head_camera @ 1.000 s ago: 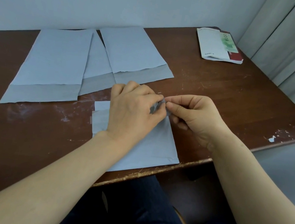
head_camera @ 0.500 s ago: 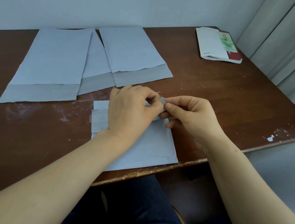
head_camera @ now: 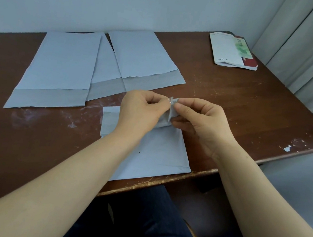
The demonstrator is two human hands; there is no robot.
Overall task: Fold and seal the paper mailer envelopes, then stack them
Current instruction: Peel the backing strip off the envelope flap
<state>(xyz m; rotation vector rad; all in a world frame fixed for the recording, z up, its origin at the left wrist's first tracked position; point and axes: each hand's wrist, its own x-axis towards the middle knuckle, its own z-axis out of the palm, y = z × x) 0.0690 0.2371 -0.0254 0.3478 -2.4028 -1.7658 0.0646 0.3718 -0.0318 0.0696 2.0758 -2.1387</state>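
A pale grey paper mailer (head_camera: 159, 156) lies at the table's near edge, its flap end lifted off the wood. My left hand (head_camera: 142, 112) and my right hand (head_camera: 200, 120) meet above it and both pinch the raised right corner of the flap (head_camera: 169, 112), where a thin shiny strip shows between the fingertips. Three more mailers lie flat at the back: one on the left (head_camera: 59, 71), one in the middle (head_camera: 104, 68) partly under it, and one on the right (head_camera: 141, 57), all with darker flaps open toward me.
The brown wooden table (head_camera: 241, 109) is scratched, with chipped paint at its right edge. A folded booklet with a green and red cover (head_camera: 233, 51) lies at the back right corner. A curtain hangs on the right. My lap is below the table edge.
Both hands have risen slightly and lifted the flap corner off the table. The flap now stands crumpled between the fingertips instead of lying low.
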